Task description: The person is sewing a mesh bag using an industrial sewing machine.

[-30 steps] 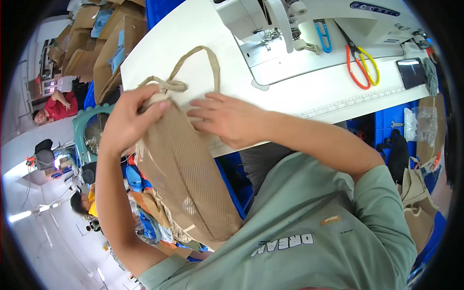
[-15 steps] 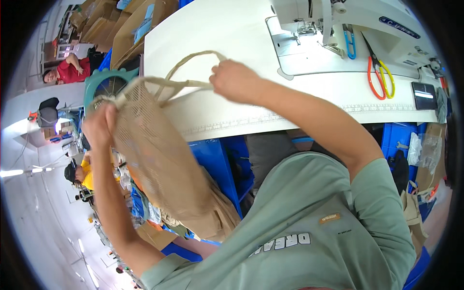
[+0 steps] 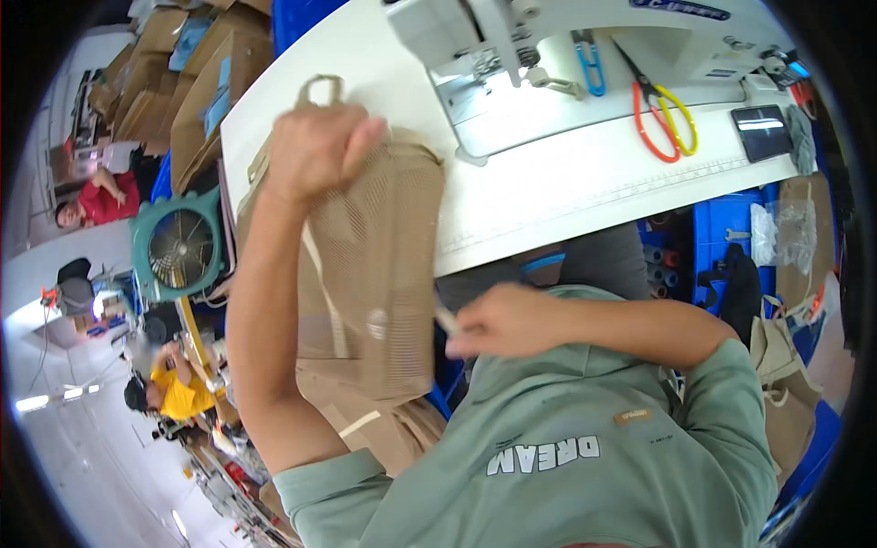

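Left hand (image 3: pixel 315 151) closed in a fist around the top of a tan mesh bag (image 3: pixel 379 274), held up in front of the bench (image 3: pixel 548 196) edge, knuckles toward the camera. Bag hanging down from that grip, upright, its loop handle (image 3: pixel 320 89) sticking up above the fist, its lower end resting against a heap of tan cloth (image 3: pixel 384 429) in the lap. Right hand (image 3: pixel 502 320) lower, just beside the bag's right edge, fingers pinched shut on a thin pale strap end (image 3: pixel 446 320); whether that strap belongs to the bag, hard to tell. Farther out on the white bench: a sewing machine (image 3: pixel 475 36) at the top, blue snips (image 3: pixel 589 59) beside it, scissors with orange and yellow handles (image 3: pixel 662 114) to the right, then a dark phone (image 3: pixel 763 132) near the far right edge. Under the bench on the right, blue bins (image 3: pixel 731 228) and another tan bag (image 3: pixel 781 365). Off to the left, a teal fan (image 3: pixel 178 247), stacked cardboard boxes (image 3: pixel 174 64) above it, and two other people, one in a red top (image 3: pixel 100 201), one in a yellow top (image 3: pixel 178 388).
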### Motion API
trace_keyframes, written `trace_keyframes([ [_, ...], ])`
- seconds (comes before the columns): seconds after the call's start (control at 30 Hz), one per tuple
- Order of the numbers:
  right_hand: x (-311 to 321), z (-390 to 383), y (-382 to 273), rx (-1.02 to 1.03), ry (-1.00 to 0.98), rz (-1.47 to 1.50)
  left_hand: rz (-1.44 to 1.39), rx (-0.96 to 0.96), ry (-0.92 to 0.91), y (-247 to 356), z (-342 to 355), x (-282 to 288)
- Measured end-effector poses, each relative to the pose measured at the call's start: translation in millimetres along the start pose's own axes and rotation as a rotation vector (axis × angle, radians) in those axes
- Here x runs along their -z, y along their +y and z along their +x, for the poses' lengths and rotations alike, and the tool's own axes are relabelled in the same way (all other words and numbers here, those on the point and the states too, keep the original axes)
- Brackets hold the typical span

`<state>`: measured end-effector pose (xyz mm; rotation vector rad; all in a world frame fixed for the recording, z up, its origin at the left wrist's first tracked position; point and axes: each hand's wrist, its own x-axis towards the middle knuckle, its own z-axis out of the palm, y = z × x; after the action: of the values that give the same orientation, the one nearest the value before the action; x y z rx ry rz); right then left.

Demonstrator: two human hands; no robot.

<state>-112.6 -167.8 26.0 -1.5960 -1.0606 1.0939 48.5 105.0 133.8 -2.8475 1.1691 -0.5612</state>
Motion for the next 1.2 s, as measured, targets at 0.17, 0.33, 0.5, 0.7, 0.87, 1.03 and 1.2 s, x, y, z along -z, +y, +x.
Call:
trace_keyframes([
  [0.17,82.0,-22.8,-4.4,-0.082,0.843,0.179,-0.163,-0.061,0.058,19.9,5.1,6.4],
  [0.33,121.7,52.4,1.2,0.137,0.546,0.255,-0.149,-0.001,-0.087,23.0,-15.1,28.2],
  [0.5,108.6,72.9,10.5,0.158,0.585,0.27,-0.138,0.831,0.327,40.1,-99.6,7.3],
  [0.7,95.2,76.1,8.0,0.155,0.311,0.371,-0.215,1.151,-0.088,6.6,-172.3,-81.4],
  [0.87,28.5,68.9,2.0,0.067,0.301,0.377,-0.091,0.866,-0.2,-67.2,-152.7,-115.6],
  [1.03,12.5,86.6,9.5,0.062,0.442,0.719,-0.051,0.773,-0.409,-136.7,-140.5,-109.6],
  [1.2,21.7,87.5,10.7,-0.007,0.621,0.673,-0.042,0.79,-0.628,-130.4,-78.3,-80.3],
])
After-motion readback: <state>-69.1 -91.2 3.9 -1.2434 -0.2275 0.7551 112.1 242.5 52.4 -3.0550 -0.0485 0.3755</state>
